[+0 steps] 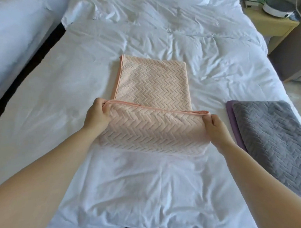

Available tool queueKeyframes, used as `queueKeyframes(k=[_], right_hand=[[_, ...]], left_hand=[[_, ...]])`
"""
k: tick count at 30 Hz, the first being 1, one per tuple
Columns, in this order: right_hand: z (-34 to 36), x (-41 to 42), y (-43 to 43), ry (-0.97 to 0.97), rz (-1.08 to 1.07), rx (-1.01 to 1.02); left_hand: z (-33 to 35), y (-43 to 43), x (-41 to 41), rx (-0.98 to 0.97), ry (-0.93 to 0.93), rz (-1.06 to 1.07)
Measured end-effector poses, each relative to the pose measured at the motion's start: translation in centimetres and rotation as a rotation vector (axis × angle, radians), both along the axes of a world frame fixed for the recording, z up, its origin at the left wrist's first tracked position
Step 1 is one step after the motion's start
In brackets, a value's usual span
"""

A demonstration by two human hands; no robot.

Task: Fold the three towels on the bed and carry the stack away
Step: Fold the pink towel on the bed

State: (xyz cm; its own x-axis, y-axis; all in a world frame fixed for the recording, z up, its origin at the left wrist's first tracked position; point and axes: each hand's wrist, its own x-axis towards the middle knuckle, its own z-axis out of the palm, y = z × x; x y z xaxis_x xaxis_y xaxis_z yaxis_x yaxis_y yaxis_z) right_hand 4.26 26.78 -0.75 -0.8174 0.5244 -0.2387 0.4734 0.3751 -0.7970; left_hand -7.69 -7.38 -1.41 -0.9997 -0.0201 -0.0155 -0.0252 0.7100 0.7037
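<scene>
Head view: left hand point(98, 113) and right hand point(215, 127) pinch the pink towel point(153, 82) in their fingers point(103, 111), so lay its edge evenly, corners matching.

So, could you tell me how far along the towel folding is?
Done: the grey towel lies folded on the purple towel, to the right. In hand: the left hand and right hand pinch the pink towel at two corners, mid-fold. Left: finish it, stack it, carry all three away.

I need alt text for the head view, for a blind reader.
The left hand and right hand pinch the edge of a pink towel, folding it on a white bed. A grey towel lies on a purple towel at right.
</scene>
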Motion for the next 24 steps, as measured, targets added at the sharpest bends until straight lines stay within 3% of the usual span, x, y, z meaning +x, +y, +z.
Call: queueKeyframes(k=[7, 15, 17, 19, 21, 22, 24], right_hand=[[-4.5, -10.5, 1.8, -0.029, -0.045, 0.025], [-9.7, -11.8, 2.8, -0.262, 0.036, 0.258], [-9.2, -11.6, 2.7, -0.243, 0.006, 0.293], [-8.2, -11.1, 1.9, -0.088, 0.003, 0.468], [-7.1, -10.5, -0.4, 0.118, 0.177, 0.639], [-6.8, -10.2, -2.0, 0.135, 0.346, 0.685], [-7.4, -9.3, -5.0, 0.005, 0.662, 0.687]], left_hand=[[-4.2, 1.2, -9.4, -0.307, -0.072, -0.024], [-7.8, 1.7, -9.9, -0.336, -0.095, -0.066], [-6.8, 1.9, -9.9, -0.347, -0.03, -0.052], [-5.5, 2.4, -9.5, -0.402, 0.208, -0.105], [-4.4, 3.8, -8.0, -0.435, 0.435, -0.311], [-4.3, 5.0, -6.8, -0.452, 0.46, -0.458], [-5.0, 7.4, -4.3, -0.564, 0.25, -0.676]])
